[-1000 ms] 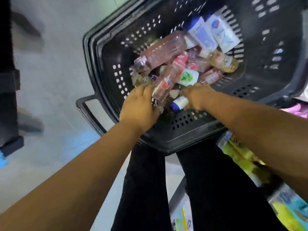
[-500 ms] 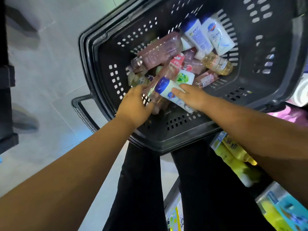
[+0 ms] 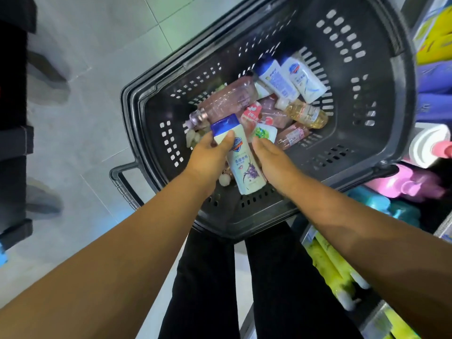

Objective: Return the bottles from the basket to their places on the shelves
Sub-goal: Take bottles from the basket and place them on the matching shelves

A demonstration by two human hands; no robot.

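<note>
The left hand (image 3: 210, 157) grips the white bottle (image 3: 247, 167) just below its blue cap, thumb across the label and fingers behind it, and holds it over the near end of the basket (image 3: 391, 133). The right hand (image 3: 271, 160) lies against the bottle's other edge, fingers fairly straight, pinching nothing. Beyond both hands the other bottles (image 3: 227, 101) lie heaped on the basket floor. To the right of the right hand, shelves (image 3: 442, 232) carry pink, blue and yellow containers.
</note>
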